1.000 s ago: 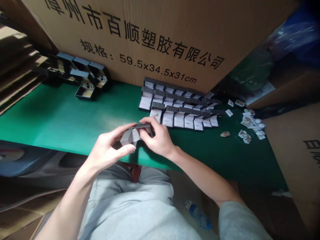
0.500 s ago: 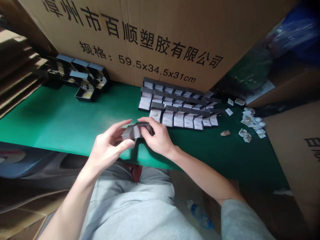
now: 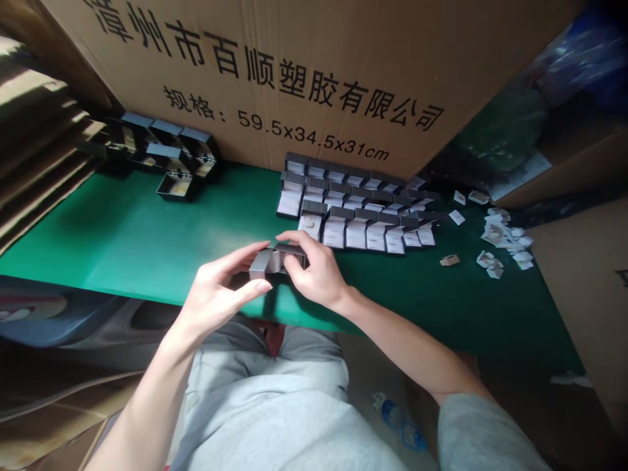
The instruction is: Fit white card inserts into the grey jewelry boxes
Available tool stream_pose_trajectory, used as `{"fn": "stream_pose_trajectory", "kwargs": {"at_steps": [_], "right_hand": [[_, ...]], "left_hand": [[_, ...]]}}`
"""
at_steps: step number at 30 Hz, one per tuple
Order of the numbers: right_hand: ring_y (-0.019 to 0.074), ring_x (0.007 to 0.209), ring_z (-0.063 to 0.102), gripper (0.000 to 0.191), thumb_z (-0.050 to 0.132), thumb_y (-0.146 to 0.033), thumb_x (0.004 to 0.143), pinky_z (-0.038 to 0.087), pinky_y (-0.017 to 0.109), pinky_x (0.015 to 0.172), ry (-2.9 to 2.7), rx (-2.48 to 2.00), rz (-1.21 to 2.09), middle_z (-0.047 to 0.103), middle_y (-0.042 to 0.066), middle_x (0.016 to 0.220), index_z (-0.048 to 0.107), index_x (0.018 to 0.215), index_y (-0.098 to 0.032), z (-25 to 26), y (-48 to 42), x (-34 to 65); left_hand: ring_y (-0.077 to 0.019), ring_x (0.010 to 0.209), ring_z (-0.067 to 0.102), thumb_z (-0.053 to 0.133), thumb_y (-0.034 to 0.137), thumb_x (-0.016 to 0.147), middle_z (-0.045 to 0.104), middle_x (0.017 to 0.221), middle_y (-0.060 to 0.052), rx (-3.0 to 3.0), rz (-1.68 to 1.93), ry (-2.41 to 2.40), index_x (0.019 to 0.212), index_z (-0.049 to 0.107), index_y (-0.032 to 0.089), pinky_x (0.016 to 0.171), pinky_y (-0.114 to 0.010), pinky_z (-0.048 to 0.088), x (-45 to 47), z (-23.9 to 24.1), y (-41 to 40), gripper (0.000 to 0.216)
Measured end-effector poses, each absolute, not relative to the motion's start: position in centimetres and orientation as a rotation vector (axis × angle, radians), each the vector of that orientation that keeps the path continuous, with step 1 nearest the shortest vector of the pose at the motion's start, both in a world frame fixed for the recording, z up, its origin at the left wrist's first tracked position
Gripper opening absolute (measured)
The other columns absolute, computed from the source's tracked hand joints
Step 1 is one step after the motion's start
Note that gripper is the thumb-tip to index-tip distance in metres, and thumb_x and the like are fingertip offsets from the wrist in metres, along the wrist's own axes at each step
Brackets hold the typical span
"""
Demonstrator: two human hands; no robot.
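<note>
Between my two hands, over the front of the green table (image 3: 147, 255), is a small dark jewelry box (image 3: 263, 263) with its lid raised. My left hand (image 3: 218, 284) grips the box's left part between thumb and fingers. The fingers of my right hand (image 3: 316, 271) are closed on its right part, the thumb reaching inside; the box's inside is mostly hidden. Just beyond my right hand stand rows of open dark jewelry boxes (image 3: 356, 229) with white linings.
Several open black boxes (image 3: 174, 186) stand at the back left. A big cardboard carton (image 3: 275, 39) walls off the table's back. Crumpled white inserts (image 3: 505, 235) lie at the right. A plastic bottle (image 3: 400, 422) is on the floor; cardboard sheets (image 3: 44, 157) are stacked at left.
The held box has turned a little, and my left fingers have closed in around its left side. The whole scene has shifted slightly right in view.
</note>
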State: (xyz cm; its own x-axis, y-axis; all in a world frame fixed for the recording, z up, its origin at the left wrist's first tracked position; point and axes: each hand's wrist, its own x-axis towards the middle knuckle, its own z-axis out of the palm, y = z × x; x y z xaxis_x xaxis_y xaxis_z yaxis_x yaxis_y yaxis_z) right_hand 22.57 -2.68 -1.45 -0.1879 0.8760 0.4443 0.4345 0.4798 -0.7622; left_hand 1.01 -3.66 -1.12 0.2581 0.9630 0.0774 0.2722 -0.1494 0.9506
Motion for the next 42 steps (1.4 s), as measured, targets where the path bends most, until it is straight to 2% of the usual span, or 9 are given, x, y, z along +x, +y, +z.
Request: {"fn": "stream_pose_trajectory", "kwargs": {"at_steps": [3, 10, 14, 18, 25, 29, 35, 42], "right_hand": [[0.0180, 0.102, 0.075, 0.029, 0.051, -0.018, 0.094, 0.061, 0.031, 0.097, -1.804, -1.134, 0.612, 0.077, 0.003, 0.115, 0.066, 0.118, -0.023, -1.38, -2.67, 22.59], [0.0191, 0.109, 0.073, 0.027, 0.051, -0.020, 0.098, 0.060, 0.034, 0.101, -1.851, -1.057, 0.637, 0.076, 0.007, 0.118, 0.068, 0.119, -0.021, -1.76, -2.26, 22.43], [0.0197, 0.111, 0.072, 0.036, 0.054, -0.018, 0.095, 0.060, 0.035, 0.102, -1.862, -1.010, 0.656, 0.074, 0.008, 0.121, 0.066, 0.128, -0.020, -1.85, -2.27, 22.46], [0.0201, 0.112, 0.072, 0.039, 0.059, -0.017, 0.090, 0.059, 0.035, 0.104, -1.834, -1.013, 0.711, 0.074, 0.009, 0.122, 0.066, 0.129, -0.019, -1.83, -2.29, 22.53], [0.0175, 0.097, 0.075, 0.045, 0.060, -0.019, 0.089, 0.061, 0.030, 0.091, -1.847, -1.080, 0.855, 0.078, 0.004, 0.116, 0.066, 0.133, -0.022, -1.84, -2.18, 22.67], [0.0174, 0.101, 0.075, 0.044, 0.058, -0.019, 0.090, 0.060, 0.030, 0.095, -1.852, -1.036, 0.830, 0.077, 0.004, 0.121, 0.067, 0.133, -0.022, -1.73, -2.22, 22.74], [0.0173, 0.095, 0.076, 0.046, 0.062, -0.021, 0.090, 0.061, 0.031, 0.091, -1.838, -1.105, 0.851, 0.078, 0.003, 0.116, 0.065, 0.137, -0.023, -1.71, -2.31, 22.63], [0.0190, 0.110, 0.074, 0.044, 0.061, -0.014, 0.086, 0.058, 0.032, 0.101, -1.872, -1.005, 1.046, 0.077, 0.003, 0.124, 0.068, 0.129, -0.022, -1.43, -1.85, 23.00]], "left_hand": [[-0.0315, 0.112, 0.076, 0.086, 0.055, 0.080, 0.079, 0.127, -0.011, 1.630, 0.955, 1.170, 0.134, 0.075, 0.022, 0.095, -0.035, 0.064, 1.09, -1.10, -3.66, 0.064], [-0.0254, 0.094, 0.078, 0.083, 0.056, 0.082, 0.078, 0.127, -0.012, 1.544, 1.039, 1.258, 0.131, 0.075, 0.021, 0.086, -0.035, 0.067, 1.53, -0.94, -3.58, 0.061], [-0.0245, 0.091, 0.078, 0.084, 0.054, 0.081, 0.078, 0.128, -0.011, 1.540, 1.077, 1.249, 0.129, 0.076, 0.021, 0.083, -0.032, 0.067, 1.51, -0.80, -3.58, 0.059], [-0.0251, 0.090, 0.079, 0.085, 0.053, 0.080, 0.080, 0.124, -0.011, 1.562, 1.051, 1.214, 0.128, 0.077, 0.021, 0.078, -0.031, 0.067, 1.49, -0.64, -3.61, 0.058], [-0.0274, 0.099, 0.079, 0.087, 0.051, 0.080, 0.079, 0.126, -0.010, 1.549, 1.026, 1.166, 0.133, 0.076, 0.024, 0.088, -0.034, 0.067, 1.16, -1.22, -3.66, 0.060], [-0.0280, 0.100, 0.078, 0.088, 0.051, 0.079, 0.079, 0.125, -0.010, 1.548, 1.027, 1.161, 0.133, 0.076, 0.024, 0.089, -0.035, 0.067, 1.05, -1.43, -3.67, 0.061], [-0.0291, 0.101, 0.079, 0.085, 0.055, 0.080, 0.079, 0.127, -0.011, 1.560, 1.021, 1.212, 0.132, 0.076, 0.023, 0.090, -0.037, 0.067, 1.23, -1.34, -3.66, 0.062], [-0.0314, 0.113, 0.076, 0.082, 0.052, 0.084, 0.078, 0.131, -0.009, 1.655, 1.023, 1.153, 0.131, 0.078, 0.026, 0.100, -0.039, 0.064, 1.30, -1.04, -3.59, 0.054]]}}
